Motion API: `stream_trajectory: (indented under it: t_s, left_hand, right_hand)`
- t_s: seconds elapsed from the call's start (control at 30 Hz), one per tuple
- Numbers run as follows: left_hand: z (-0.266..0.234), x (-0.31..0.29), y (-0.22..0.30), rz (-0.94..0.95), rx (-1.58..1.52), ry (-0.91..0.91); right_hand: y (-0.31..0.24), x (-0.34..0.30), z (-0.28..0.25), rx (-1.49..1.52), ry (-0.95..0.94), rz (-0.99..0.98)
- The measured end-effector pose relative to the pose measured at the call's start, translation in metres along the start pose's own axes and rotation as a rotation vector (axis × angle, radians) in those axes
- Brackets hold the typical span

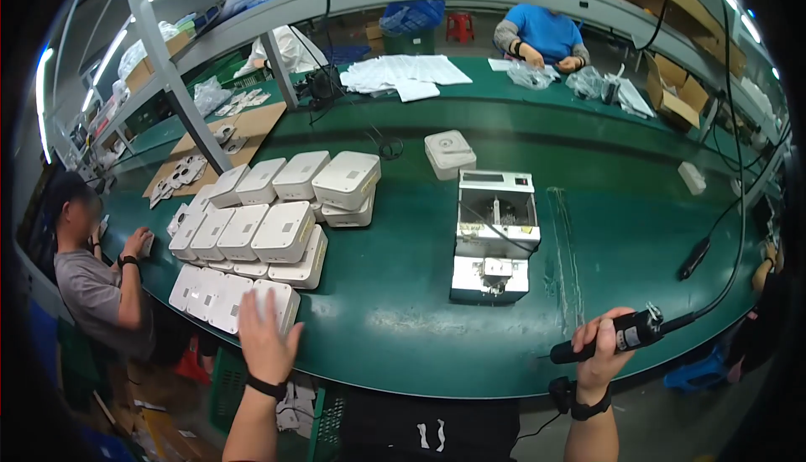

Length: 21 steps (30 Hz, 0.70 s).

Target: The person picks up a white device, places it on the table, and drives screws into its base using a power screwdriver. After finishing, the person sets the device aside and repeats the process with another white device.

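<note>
My left hand (266, 336) is open, its fingers spread over the nearest of the white plastic boxes (288, 305) at the front of the stack; I cannot tell whether it touches. More rows of the same rounded white boxes (284, 231) are piled behind it. In my right hand (601, 353) a black corded electric screwdriver (625, 333) lies nearly level, bit pointing left, above the front edge of the green table (395, 294). Between the hands and farther back stands a white-and-metal screw feeder (495, 239). A single white box (450, 154) lies just behind the feeder.
A co-worker (101, 269) sits at the left edge, another (544, 38) across the table. White flat parts (178, 178) lie on cardboard at the far left. Papers (403, 73) cover part of the far bench. A second black tool (694, 258) hangs by its cord at right.
</note>
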<state>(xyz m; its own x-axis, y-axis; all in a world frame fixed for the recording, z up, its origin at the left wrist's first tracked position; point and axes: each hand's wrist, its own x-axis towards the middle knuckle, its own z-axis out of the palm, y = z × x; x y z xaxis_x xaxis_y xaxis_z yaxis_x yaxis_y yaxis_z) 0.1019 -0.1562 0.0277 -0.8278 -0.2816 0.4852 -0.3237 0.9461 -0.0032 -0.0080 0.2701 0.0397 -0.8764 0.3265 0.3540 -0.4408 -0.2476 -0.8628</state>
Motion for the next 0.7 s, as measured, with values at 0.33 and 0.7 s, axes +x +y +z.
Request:
stream_trajectory:
  t_s: [0.33, 0.7]
  left_hand:
    - [-0.01, -0.007, 0.04, 0.513, -0.339, -0.344]
    - [0.027, 0.061, 0.145, 1.085, -0.78, -0.44]
  right_hand:
    - [0.006, 0.002, 0.012, -0.115, -0.042, 0.011]
    - [-0.036, 0.041, 0.103, 0.084, -0.215, -0.062]
